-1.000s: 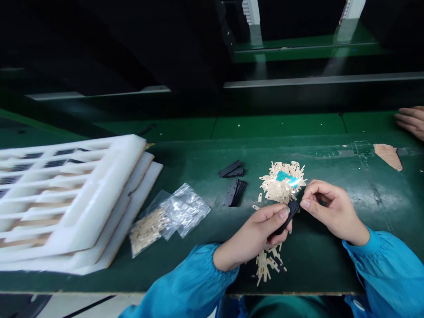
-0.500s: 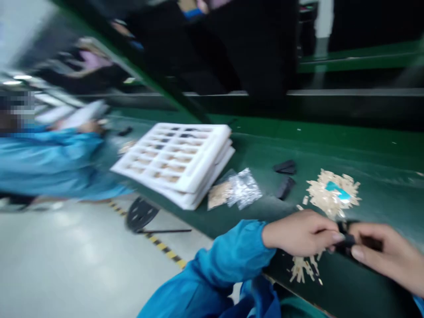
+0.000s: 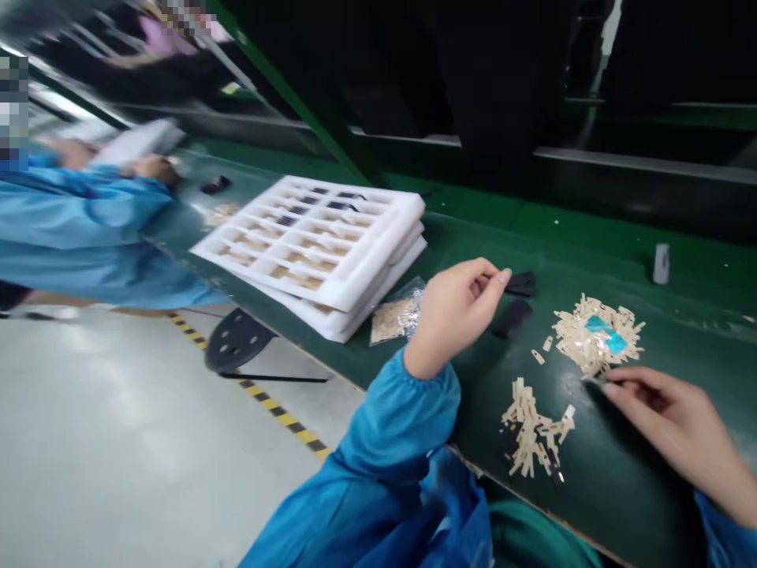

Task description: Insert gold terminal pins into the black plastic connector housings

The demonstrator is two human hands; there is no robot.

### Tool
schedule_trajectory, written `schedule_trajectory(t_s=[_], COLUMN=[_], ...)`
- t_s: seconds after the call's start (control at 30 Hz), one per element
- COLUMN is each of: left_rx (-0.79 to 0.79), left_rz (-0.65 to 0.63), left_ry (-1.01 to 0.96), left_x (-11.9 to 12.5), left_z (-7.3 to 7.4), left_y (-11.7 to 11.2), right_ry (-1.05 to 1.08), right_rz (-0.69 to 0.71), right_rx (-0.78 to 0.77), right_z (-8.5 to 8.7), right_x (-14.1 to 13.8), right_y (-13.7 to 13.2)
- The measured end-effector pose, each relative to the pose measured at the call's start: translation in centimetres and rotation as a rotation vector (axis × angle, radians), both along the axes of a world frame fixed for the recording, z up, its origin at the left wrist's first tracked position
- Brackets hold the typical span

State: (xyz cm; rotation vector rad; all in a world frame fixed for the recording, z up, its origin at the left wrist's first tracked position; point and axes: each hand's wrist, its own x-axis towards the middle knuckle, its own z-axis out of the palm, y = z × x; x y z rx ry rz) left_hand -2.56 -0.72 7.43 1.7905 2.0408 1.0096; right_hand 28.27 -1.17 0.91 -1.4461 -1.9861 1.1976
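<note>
Left hand (image 3: 455,315) open and empty, its fingertips (image 3: 502,276) just beside two black strips (image 3: 513,318) on the green desk (image 3: 620,481). Right hand (image 3: 674,426) with fingers drawn together — any pinch cannot be told — at the lower edge of a pile of tan slivers (image 3: 583,355) around blue-green film (image 3: 600,333). Second sliver pile (image 3: 532,426) nearer the front edge; stacked white foam trays (image 3: 378,256) to the left.

Distant person (image 3: 136,59) blurred, cut off
</note>
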Motion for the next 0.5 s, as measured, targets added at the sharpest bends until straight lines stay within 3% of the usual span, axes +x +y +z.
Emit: schedule_trajectory(t_s=[0.07, 0.13, 0.2, 0.27, 0.4, 0.5], left_rx=[-0.059, -0.208, -0.376, -0.48, -0.504, -0.526], left_rz=[-0.165, -0.474, -0.777, -0.95, -1.015, -0.993], left_ry=[0.006, 0.04, 0.122, 0.245, 0.47, 0.515], left_x=[0.2, 1.2, 2.7, 4.2, 6.4, 6.5], left_z=[0.2, 0.1, -0.4, -1.1, -2.8, -3.6], left_y=[-0.2, -0.6, -1.1, -1.6, -2.1, -2.0], right_ry=[-0.086, -0.187, -0.258, -0.289, -0.309, -0.29], right_rz=[0.246, 0.414, 0.503, 0.548, 0.547, 0.535], right_rx=[0.06, 0.125, 0.178, 0.207, 0.215, 0.184], right_z=[0.5, 0.7, 0.9, 1.1, 1.4, 1.3], right_x=[-1.0, -1.7, -2.1, -2.4, -2.4, -2.1], right_y=[-0.7, -1.2, -1.4, -1.5, -1.7, -1.5])
